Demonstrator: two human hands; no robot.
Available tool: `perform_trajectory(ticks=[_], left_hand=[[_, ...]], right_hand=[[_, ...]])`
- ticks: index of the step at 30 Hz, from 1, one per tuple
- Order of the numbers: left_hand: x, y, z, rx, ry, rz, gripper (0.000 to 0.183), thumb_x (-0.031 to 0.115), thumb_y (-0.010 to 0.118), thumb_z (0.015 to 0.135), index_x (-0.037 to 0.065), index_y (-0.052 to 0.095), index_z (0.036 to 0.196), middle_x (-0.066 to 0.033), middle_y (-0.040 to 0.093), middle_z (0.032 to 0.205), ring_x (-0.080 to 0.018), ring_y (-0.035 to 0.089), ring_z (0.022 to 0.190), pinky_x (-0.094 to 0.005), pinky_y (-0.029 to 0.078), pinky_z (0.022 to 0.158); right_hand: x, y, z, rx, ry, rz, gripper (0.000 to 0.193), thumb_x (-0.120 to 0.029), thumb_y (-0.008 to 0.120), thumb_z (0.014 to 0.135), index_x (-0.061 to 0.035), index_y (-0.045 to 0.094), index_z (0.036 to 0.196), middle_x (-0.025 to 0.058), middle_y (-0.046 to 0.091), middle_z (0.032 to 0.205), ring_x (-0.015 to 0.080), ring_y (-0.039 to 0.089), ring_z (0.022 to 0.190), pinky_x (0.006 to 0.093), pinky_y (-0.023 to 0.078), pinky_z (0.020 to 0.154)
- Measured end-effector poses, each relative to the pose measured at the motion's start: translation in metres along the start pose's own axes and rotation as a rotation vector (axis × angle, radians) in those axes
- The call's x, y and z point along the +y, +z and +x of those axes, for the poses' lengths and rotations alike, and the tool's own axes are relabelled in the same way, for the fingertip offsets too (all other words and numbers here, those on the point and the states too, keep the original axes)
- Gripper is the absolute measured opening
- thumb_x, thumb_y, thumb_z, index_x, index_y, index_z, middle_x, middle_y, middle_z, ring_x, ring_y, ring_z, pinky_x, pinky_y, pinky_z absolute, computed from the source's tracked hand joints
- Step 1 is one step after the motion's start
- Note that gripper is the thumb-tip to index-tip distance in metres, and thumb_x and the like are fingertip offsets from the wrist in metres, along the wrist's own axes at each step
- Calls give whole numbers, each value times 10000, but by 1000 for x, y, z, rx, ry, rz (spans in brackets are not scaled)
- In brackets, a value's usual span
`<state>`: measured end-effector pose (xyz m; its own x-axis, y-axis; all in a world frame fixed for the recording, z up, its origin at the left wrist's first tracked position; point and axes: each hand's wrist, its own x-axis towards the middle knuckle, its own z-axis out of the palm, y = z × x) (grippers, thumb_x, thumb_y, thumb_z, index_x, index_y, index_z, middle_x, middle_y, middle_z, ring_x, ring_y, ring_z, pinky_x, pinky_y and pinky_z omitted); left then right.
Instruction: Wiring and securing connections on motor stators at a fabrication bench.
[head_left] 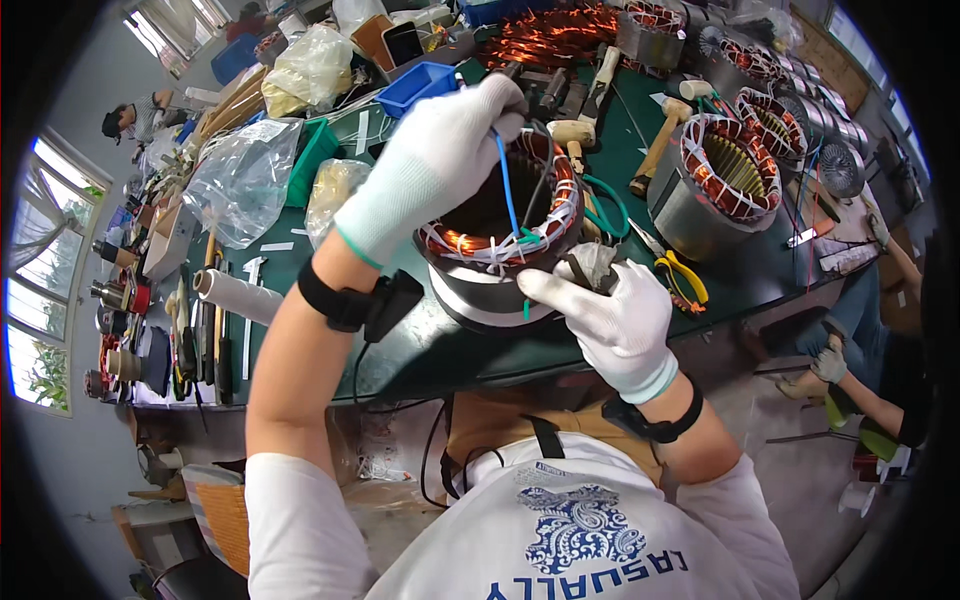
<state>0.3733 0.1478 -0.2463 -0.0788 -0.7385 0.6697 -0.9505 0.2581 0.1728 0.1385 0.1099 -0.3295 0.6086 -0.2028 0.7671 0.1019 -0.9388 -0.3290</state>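
Observation:
Near the table's front stands a motor stator [478,292], a metal ring with copper windings [470,243] laced in white cord. My left hand [455,130], in a white knitted glove, is closed above its far left rim. From those fingers a blue wire [505,185] runs taut down to a green tie [527,237] on the near side of the windings. My right hand [622,318], also gloved, lies at the near right side, its thumb stretched out against the stator and fingers apart. A crumpled grey-white bundle [590,266] sits between thumb and fingers; its kind is unclear.
Right of my work stand another wound stator [700,215], yellow-handled pliers [683,280] and a wooden mallet [662,145]. Copper coils [550,38] and a blue bin [415,88] are behind. A white roll [238,294] lies left. Another person's hands [829,362] show at far right.

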Motion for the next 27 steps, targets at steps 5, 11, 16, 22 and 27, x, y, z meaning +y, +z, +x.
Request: perform_trajectory(ticks=[5, 11, 16, 22, 27], left_hand=[[2, 5, -10, -23, -201, 31, 148, 124, 617, 957, 36, 573, 1068, -196, 661, 839, -396, 670, 814, -438, 531, 701], [2, -30, -25, -226, -336, -578, 558, 66, 651, 853, -5, 499, 1385, -99, 566, 1385, -205, 537, 1268, -312, 389, 1082], [-63, -79, -98, 355, -497, -977, 613, 105, 653, 828, -40, 486, 1399, -157, 573, 1366, -243, 543, 1264, -378, 386, 1108], [-62, -12, -173, -120, -743, -209, 234, 88, 666, 858, 10, 676, 1078, -132, 682, 1000, -246, 659, 983, -351, 513, 886], [-35, 8, -166, -219, -519, 16, 145, 120, 718, 803, 81, 698, 941, -118, 682, 942, -330, 652, 939, -421, 527, 837]], right_hand=[[-22, -4, 19, -92, -85, -195, 394, -172, 671, 802, -299, 749, 1167, 2, 579, 796, 214, 585, 674, 339, 457, 569], [-23, -6, 23, -156, 179, -98, 462, -84, 716, 758, -277, 724, 1178, 45, 602, 817, 264, 630, 715, 378, 520, 629], [-16, -7, 25, -105, 202, 123, 345, -22, 741, 745, -199, 758, 1040, 70, 655, 825, 285, 659, 759, 375, 532, 664], [-14, -4, 26, -127, 221, 74, 289, 27, 714, 743, -134, 740, 982, 83, 666, 853, 277, 674, 786, 358, 535, 676], [-20, -6, 25, -121, 268, 234, 306, 48, 702, 781, -90, 742, 1051, 108, 680, 897, 259, 685, 818, 321, 542, 715]])
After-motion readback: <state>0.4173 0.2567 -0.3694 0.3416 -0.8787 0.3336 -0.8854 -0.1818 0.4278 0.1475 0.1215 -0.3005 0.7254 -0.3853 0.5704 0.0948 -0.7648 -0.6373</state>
